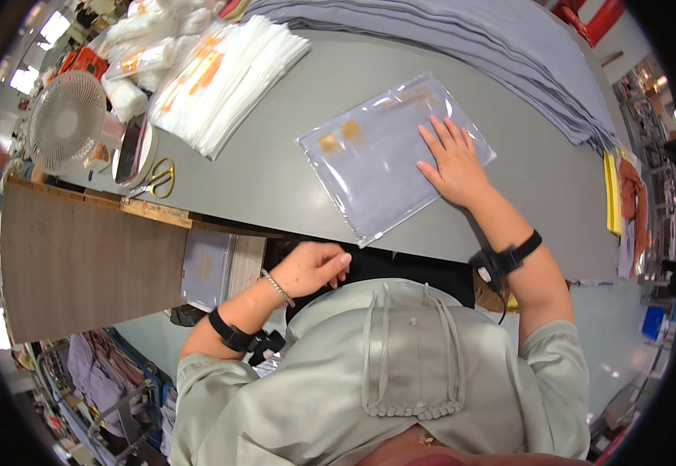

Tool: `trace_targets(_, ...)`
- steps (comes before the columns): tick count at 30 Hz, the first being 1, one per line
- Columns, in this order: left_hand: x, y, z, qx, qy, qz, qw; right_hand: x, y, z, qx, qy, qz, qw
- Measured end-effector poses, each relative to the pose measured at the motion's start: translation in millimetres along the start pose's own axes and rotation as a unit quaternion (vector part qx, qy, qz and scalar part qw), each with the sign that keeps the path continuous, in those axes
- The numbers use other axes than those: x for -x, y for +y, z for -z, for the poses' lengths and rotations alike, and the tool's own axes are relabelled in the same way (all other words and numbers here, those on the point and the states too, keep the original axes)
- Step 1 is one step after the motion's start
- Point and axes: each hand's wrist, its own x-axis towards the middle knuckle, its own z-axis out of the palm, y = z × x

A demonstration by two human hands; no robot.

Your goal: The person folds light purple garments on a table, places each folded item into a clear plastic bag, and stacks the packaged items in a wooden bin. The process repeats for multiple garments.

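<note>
Right hand (pixel 456 167) spread on plastic zip bag of lavender fabric (pixel 381 167), at front edge of bench (pixel 268 167); left hand (pixel 308 270) curled before bench (can't tell if holding). Tugging could slide bag off.

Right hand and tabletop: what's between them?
The clear zip bag, with what looks like grey-blue cloth inside; the right hand rests on it, flat, above the grey tabletop. Shows in the head view.

My packet (pixel 395 161) was clear with gold squares (pixel 351 130), its cloth (pixel 388 175) lavender-grey; my shirt (pixel 322 357) pale sage. Tabletop (pixel 276 171) was plain grey, fabric stack (pixel 470 46) lavender-grey, bag pile (pixel 233 89) white with orange marks (pixel 198 62), scissors (pixel 172 182) gold-handled.
</note>
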Motion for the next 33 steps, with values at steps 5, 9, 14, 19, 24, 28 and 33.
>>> trace_targets(5,-5.9,-46.6,-20.2,0.290,0.050,0.016,0.955,14.8,-57.2,-3.0,0.043,-0.018,-0.031,0.998)
trace_targets(9,-13.4,-53.0,-21.2,0.436,0.149,-0.027,0.887,10.5,-70.2,-0.2,0.057,-0.016,-0.015,0.998)
trace_targets(14,-3.9,-58.9,-9.0,0.293,0.229,-0.060,0.926,16.0,-82.4,8.0,0.071,-0.010,-0.020,0.997)
trace_targets(19,19.8,-78.2,9.3,0.368,0.251,-0.171,0.879,-9.1,-77.7,33.7,-0.011,-0.223,-0.053,0.973)
trace_targets(24,13.4,-92.6,-15.8,0.377,0.072,-0.138,0.913,-52.0,-87.1,17.3,0.022,-0.042,0.123,0.991)
trace_targets(28,22.5,-103.8,-30.6,0.506,0.158,-0.160,0.833,-36.4,-140.6,5.7,-0.029,-0.121,0.160,0.979)
trace_targets(33,145.4,-146.2,-14.1,0.548,0.393,-0.270,0.688,-61.2,-151.3,9.0,-0.253,0.033,0.208,0.944)
